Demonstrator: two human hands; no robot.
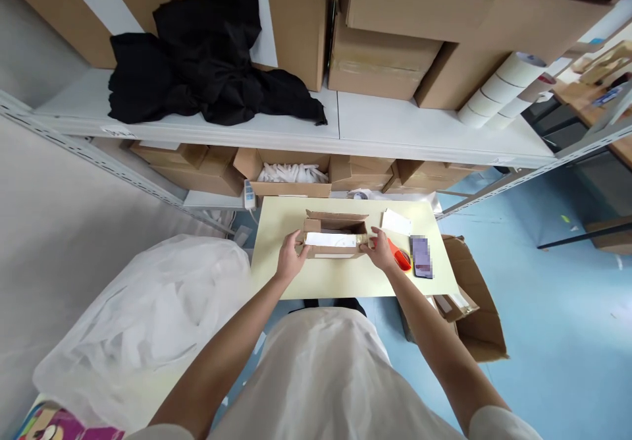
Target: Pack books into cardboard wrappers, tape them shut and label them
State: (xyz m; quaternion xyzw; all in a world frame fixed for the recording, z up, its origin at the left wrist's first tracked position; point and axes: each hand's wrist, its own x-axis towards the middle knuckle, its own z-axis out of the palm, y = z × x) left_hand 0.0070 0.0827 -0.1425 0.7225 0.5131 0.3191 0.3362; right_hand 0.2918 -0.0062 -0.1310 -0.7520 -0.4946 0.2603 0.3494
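Note:
A small cardboard box [310, 253] stands on the pale yellow table [281, 280], its back flap raised and its top open. Along its near side lies a white strip [333, 239] with brown tape at both ends. My left hand [292, 255] grips the left end of the box between thumb and fingers. At the opposite end, my right hand [379, 250] pinches the near corner. Just right of that hand is a red tape dispenser [401, 259], partly hidden by it. The inside of the box is mostly in shadow.
A phone [421, 257] and white paper [396, 221] lie on the table's right side. Behind stands a shelf [395, 127] with cartons and black cloth [207, 58]. A large open carton [476, 295] sits right, a white plastic bag [158, 308] left.

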